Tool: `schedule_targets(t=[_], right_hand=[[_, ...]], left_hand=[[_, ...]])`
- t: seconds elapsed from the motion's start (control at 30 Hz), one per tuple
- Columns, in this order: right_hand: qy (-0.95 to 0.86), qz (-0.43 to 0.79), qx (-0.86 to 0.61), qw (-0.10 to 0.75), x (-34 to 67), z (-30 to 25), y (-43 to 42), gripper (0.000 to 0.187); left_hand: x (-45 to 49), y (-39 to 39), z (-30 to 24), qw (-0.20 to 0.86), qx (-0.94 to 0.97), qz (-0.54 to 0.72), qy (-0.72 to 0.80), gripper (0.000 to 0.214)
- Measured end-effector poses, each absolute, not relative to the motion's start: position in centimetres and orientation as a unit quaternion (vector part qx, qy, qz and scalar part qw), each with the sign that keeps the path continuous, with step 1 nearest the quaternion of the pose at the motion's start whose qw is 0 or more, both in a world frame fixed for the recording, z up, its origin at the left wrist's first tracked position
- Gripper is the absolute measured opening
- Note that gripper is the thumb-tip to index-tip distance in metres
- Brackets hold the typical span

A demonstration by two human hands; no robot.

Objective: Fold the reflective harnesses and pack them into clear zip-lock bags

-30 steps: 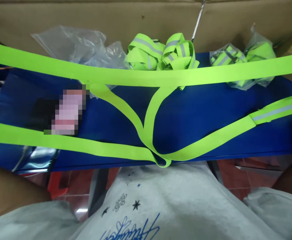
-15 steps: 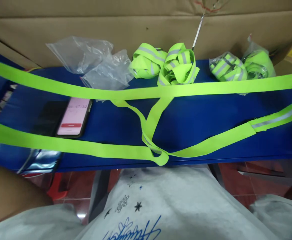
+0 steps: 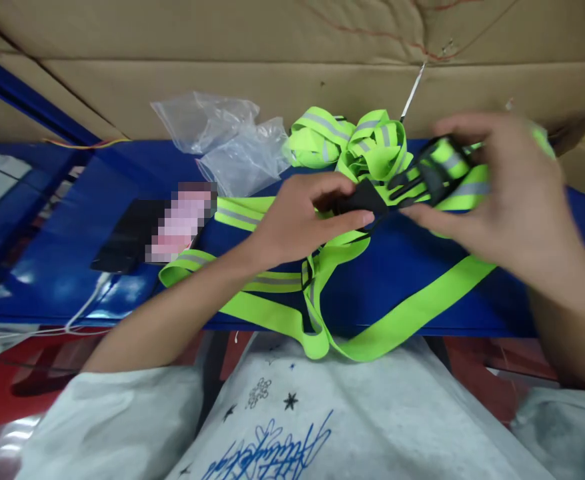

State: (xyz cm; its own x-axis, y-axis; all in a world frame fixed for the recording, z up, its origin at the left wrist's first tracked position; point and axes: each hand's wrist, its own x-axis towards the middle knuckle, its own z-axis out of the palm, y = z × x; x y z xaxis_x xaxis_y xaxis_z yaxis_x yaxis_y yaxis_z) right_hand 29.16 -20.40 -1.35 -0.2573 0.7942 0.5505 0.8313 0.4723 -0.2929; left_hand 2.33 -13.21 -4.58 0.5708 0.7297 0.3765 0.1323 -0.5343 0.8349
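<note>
My left hand (image 3: 312,217) pinches a black plastic buckle socket (image 3: 365,200) between thumb and fingers, over the middle of the blue table. Facing it, my right hand (image 3: 512,187), slightly blurred, grips the pronged black buckle clip (image 3: 435,177), whose prongs point left toward the socket. The two halves are close together; whether their tips touch I cannot tell. Both are on a neon yellow-green reflective strap (image 3: 422,307) with a grey stripe, which loops down to the table's front edge and lies partly behind my left forearm.
Behind my hands lie rolled reflective straps (image 3: 317,137) and clear plastic bags (image 3: 242,153). At left are a phone (image 3: 182,223) and a black power bank (image 3: 129,237) with a white cable (image 3: 85,310). A cardboard wall (image 3: 222,40) closes off the back.
Both hands have come in from outside the view to the middle, each now holding a buckle half. The strap, stretched wide before, hangs slack in loops. The view has shifted slightly.
</note>
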Motion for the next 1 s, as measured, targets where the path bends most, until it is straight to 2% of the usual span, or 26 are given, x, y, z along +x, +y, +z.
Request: schedule_targets(t=[0.07, 0.3, 0.43, 0.67, 0.77, 0.87, 0.93, 1.0], right_hand=[[-0.796, -0.046, -0.516, 0.314, 27.4, -2.5, -20.1, 0.072], [-0.804, 0.017, -0.504, 0.315, 26.2, -5.4, -20.5, 0.066], [-0.846, 0.048, -0.447, 0.287, 26.4, -6.3, -20.7, 0.085], [-0.866, 0.06, -0.435, 0.242, 25.8, -6.7, -21.0, 0.092], [-0.86, 0.007, -0.437, 0.264, 26.4, -5.4, -20.7, 0.096], [-0.85, -0.033, -0.419, 0.317, 27.1, -3.5, -20.5, 0.084], [-0.849, -0.002, -0.404, 0.339, 27.3, -2.0, -20.3, 0.075], [-0.823, 0.083, -0.408, 0.387, 27.1, -0.8, -20.2, 0.069]], left_hand=[[3.0, -13.6, -5.4, 0.43, 0.783, 0.344, 0.289, 0.038], [2.1, -13.7, -6.2, 0.486, 0.781, 0.266, 0.289, 0.045], [2.1, -13.6, -6.3, 0.479, 0.778, 0.286, 0.29, 0.045], [2.0, -13.7, -6.5, 0.508, 0.774, 0.262, 0.273, 0.04], [2.0, -13.7, -6.0, 0.538, 0.746, 0.283, 0.273, 0.042], [2.2, -13.6, -4.4, 0.582, 0.713, 0.283, 0.27, 0.036], [2.6, -13.6, -2.6, 0.6, 0.694, 0.306, 0.254, 0.026], [3.4, -13.6, -0.5, 0.599, 0.69, 0.342, 0.219, 0.017]])
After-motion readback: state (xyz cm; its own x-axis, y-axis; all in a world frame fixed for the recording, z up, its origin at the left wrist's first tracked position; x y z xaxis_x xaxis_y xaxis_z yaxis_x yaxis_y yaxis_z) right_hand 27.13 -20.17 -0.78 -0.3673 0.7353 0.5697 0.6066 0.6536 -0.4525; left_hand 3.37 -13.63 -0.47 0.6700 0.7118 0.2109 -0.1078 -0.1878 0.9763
